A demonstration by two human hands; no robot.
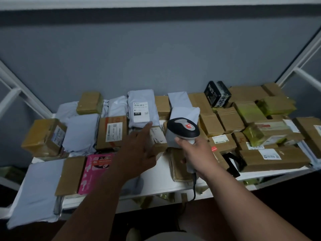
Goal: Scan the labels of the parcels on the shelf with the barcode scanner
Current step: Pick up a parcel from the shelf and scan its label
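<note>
1. Up front, the person's right hand [194, 152] grips the handle of the barcode scanner [183, 130], fingers curled round it, with the scanner's grey-and-black head pointing away towards the back of the shelf [165, 174].
2. Its dark cable [194, 186] hangs from the bottom of the handle, down past the shelf's front edge.
3. The left hand [139, 150] reaches out over the parcels with its fingers straight and close together, holding nothing; whether the fingertips touch a parcel cannot be told.
4. Just beyond those fingertips lies a grey mailer bag [142, 108] with a white label [141, 111] facing up, printed with a barcode and a black box reading 010.
5. To the left of that bag sits a brown box with a white label [111, 133], and further left a plain grey bag [80, 133] and a taped brown box [44, 136].
6. Near the front edge lie a pink printed packet [97, 171], a flat brown box [70, 174] beside it, and a large grey bag [38, 190] at the left corner.
7. The right half of the shelf is crowded with brown cardboard boxes, several wrapped in yellowish tape; a long box [272, 158] with a white label lies at the front right.
8. A black box with white characters [219, 93] stands tilted at the back, against the grey wall [156, 49].
</note>
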